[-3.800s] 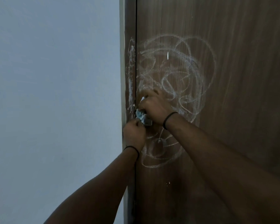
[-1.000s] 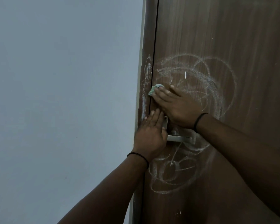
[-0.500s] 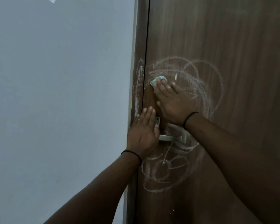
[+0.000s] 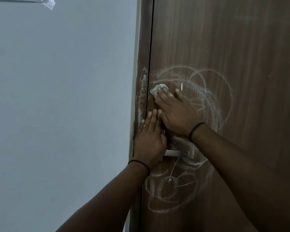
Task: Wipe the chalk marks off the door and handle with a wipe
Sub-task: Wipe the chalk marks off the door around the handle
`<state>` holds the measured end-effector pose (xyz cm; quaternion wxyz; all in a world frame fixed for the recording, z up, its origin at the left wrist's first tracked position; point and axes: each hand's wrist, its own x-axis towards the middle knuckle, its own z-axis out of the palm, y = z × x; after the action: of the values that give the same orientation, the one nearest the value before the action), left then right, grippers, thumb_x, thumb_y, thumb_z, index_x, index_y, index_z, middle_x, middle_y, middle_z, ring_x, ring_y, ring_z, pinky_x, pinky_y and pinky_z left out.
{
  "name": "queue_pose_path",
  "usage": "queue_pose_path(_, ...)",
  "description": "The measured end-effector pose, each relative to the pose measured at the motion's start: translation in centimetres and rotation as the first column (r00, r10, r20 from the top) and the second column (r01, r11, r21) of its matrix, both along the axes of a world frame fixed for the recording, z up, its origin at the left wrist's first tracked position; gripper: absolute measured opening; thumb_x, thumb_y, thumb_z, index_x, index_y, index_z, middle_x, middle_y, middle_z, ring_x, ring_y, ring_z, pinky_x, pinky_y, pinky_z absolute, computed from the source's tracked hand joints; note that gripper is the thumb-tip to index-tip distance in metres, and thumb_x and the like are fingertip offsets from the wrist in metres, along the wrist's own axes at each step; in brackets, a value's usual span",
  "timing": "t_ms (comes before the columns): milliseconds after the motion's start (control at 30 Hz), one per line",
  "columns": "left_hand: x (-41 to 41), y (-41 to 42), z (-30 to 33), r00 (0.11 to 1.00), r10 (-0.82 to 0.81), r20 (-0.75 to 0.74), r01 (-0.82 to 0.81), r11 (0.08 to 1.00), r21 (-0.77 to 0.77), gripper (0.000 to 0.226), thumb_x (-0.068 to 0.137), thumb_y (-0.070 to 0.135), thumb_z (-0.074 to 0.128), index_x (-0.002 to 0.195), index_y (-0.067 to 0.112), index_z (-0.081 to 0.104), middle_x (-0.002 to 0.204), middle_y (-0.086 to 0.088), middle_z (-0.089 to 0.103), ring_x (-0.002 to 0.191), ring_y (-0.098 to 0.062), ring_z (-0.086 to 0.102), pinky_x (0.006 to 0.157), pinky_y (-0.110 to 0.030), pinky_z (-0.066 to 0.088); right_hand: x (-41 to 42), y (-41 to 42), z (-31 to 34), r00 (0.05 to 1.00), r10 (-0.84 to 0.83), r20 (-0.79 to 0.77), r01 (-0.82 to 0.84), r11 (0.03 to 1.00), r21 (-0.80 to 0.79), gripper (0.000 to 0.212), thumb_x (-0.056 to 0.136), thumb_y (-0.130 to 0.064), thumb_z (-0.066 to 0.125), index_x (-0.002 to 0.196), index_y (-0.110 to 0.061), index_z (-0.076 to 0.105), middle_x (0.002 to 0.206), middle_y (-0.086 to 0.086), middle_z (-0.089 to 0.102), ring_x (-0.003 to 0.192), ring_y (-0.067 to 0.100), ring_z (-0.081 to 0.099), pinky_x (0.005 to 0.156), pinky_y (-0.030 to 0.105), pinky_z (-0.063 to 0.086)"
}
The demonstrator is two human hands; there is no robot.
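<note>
A dark brown wooden door [image 4: 241, 47] carries white chalk marks [image 4: 213, 97] in loops above the handle and more scribbles [image 4: 171, 193] below it. My right hand [image 4: 176, 113] lies flat on the door and presses a crumpled pale blue-green wipe [image 4: 157, 89] under its fingertips, near the door's left edge. My left hand [image 4: 149, 139] rests flat on the door edge and frame, fingers together, covering the inner end of the metal lever handle [image 4: 177, 154]. Chalk also streaks the door frame [image 4: 141, 91].
A plain grey-blue wall [image 4: 57, 114] fills the left half of the view. A narrow dark gap runs between frame and door. Both wrists wear thin black bands.
My right hand has slid the wipe up the door from just above the handle, then slightly left toward the edge. My left hand has opened flat beside the handle and stayed there.
</note>
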<state>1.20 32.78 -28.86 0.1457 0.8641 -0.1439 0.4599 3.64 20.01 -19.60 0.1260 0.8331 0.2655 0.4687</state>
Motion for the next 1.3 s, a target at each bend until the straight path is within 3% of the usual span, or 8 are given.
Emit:
queue_pose_path(167, 0.2, 0.0, 0.0, 0.999, 0.048, -0.008, -0.047, 0.998, 0.030, 0.060, 0.102, 0.030, 0.028, 0.157, 0.016, 0.008, 0.165, -0.001, 0.001, 0.151, -0.014, -0.006, 0.124, -0.037, 0.006, 0.2, 0.8, 1.8, 0.999, -0.036, -0.001, 0.036, 0.973, 0.227, 0.058, 0.101, -0.036, 0.021, 0.154, -0.016, 0.009, 0.162, 0.004, 0.009, 0.150, 0.017, 0.004, 0.121, 0.046, 0.006)
queue_pose_path(333, -0.2, 0.2, 0.3, 0.998, 0.056, 0.029, -0.057, 0.997, 0.051, 0.060, 0.101, 0.031, 0.032, 0.156, 0.013, 0.016, 0.164, -0.006, 0.009, 0.152, -0.017, 0.003, 0.123, -0.038, 0.012, -0.8, 2.8, 0.2, 0.999, 0.020, -0.049, -0.017, 0.998, 0.067, 0.057, 0.101, -0.036, 0.021, 0.155, -0.019, 0.009, 0.163, -0.001, 0.007, 0.150, 0.014, 0.003, 0.121, 0.044, 0.002)
queue_pose_path(433, -0.1, 0.3, 0.3, 0.998, 0.061, 0.006, -0.061, 0.997, 0.042, 0.061, 0.100, 0.030, 0.031, 0.156, 0.015, 0.012, 0.164, -0.002, 0.009, 0.152, -0.016, 0.002, 0.123, -0.037, 0.012, -0.8, 1.8, 0.8, 0.999, -0.031, -0.014, 0.033, 0.988, 0.148, 0.056, 0.101, -0.034, 0.021, 0.154, -0.018, 0.012, 0.162, 0.000, 0.011, 0.150, 0.014, 0.005, 0.121, 0.045, 0.004)
queue_pose_path(533, -0.1, 0.2, 0.5, 0.998, 0.070, 0.008, -0.070, 0.996, 0.054, 0.059, 0.098, 0.030, 0.030, 0.155, 0.015, 0.022, 0.163, -0.003, 0.019, 0.152, -0.017, 0.008, 0.122, -0.037, 0.015, -0.5, 4.1, 3.5, 1.000, -0.023, 0.001, 0.022, 0.968, 0.250, 0.058, 0.101, -0.035, 0.021, 0.154, -0.014, 0.011, 0.162, 0.004, 0.010, 0.150, 0.017, 0.003, 0.121, 0.044, 0.003)
queue_pose_path(667, -0.5, 0.4, 0.8, 0.995, 0.097, 0.038, -0.100, 0.992, 0.075, 0.053, 0.096, 0.030, 0.033, 0.147, 0.015, 0.040, 0.155, -0.003, 0.037, 0.147, -0.019, 0.024, 0.120, -0.037, 0.022, -0.7, 5.0, 3.1, 0.999, 0.002, -0.034, 0.002, 0.993, 0.115, 0.058, 0.101, -0.035, 0.023, 0.154, -0.017, 0.012, 0.162, 0.001, 0.010, 0.150, 0.016, 0.005, 0.121, 0.045, 0.002)
queue_pose_path(900, -0.7, 0.2, 1.3, 0.995, 0.086, 0.041, -0.088, 0.995, 0.049, 0.055, 0.102, 0.026, 0.032, 0.153, 0.007, 0.025, 0.161, -0.009, 0.020, 0.151, -0.023, 0.016, 0.123, -0.039, 0.014, -0.7, 3.1, 5.7, 0.998, -0.045, -0.037, 0.053, 0.970, 0.237, 0.057, 0.101, -0.032, 0.021, 0.154, -0.013, 0.011, 0.162, 0.004, 0.010, 0.150, 0.018, 0.005, 0.121, 0.047, 0.005)
queue_pose_path(1100, 0.4, 0.6, 3.5, 0.991, 0.133, 0.036, -0.135, 0.989, 0.066, 0.060, 0.103, 0.025, 0.025, 0.156, 0.013, 0.000, 0.165, -0.004, -0.003, 0.152, -0.019, -0.007, 0.124, -0.041, 0.007, -1.5, 0.9, 3.7, 0.999, -0.011, -0.051, 0.016, 0.995, 0.100, 0.056, 0.101, -0.032, 0.021, 0.154, -0.019, 0.011, 0.162, 0.002, 0.013, 0.149, 0.016, 0.007, 0.121, 0.044, 0.002)
queue_pose_path(1300, 0.9, 0.2, 3.9, 0.993, 0.108, 0.042, -0.110, 0.993, 0.045, 0.056, 0.106, 0.028, 0.018, 0.156, 0.014, -0.002, 0.164, -0.003, -0.008, 0.151, -0.017, -0.012, 0.124, -0.039, 0.001, -0.6, -0.3, 6.7, 0.996, -0.089, -0.014, 0.089, 0.962, 0.257, 0.057, 0.101, -0.032, 0.021, 0.153, -0.011, 0.015, 0.161, 0.007, 0.015, 0.149, 0.019, 0.008, 0.120, 0.044, 0.011)
